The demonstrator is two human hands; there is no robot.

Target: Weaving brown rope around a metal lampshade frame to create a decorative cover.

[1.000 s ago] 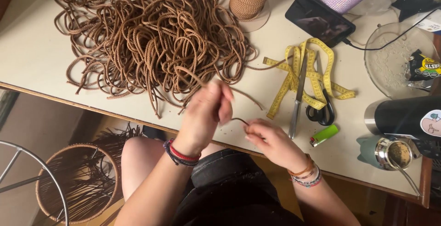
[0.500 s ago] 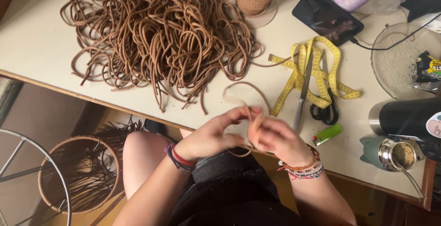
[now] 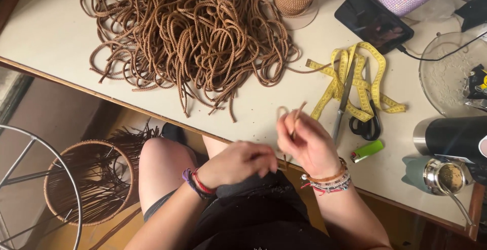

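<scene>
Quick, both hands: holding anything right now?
Left hand: closed, contents hidden.
Right hand: pinched shut on a short brown cord piece.

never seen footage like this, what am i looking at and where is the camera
The camera sits on a person's head and looks down at their lap and a pale table. There is no machine, only two bare hands. The right hand pinches a short piece of brown cord upright; the left hand is beside it, and what it holds is not clear. On the table lie a heap of brown cord, a yellow tape measure, scissors, a green lighter and a phone.
</scene>
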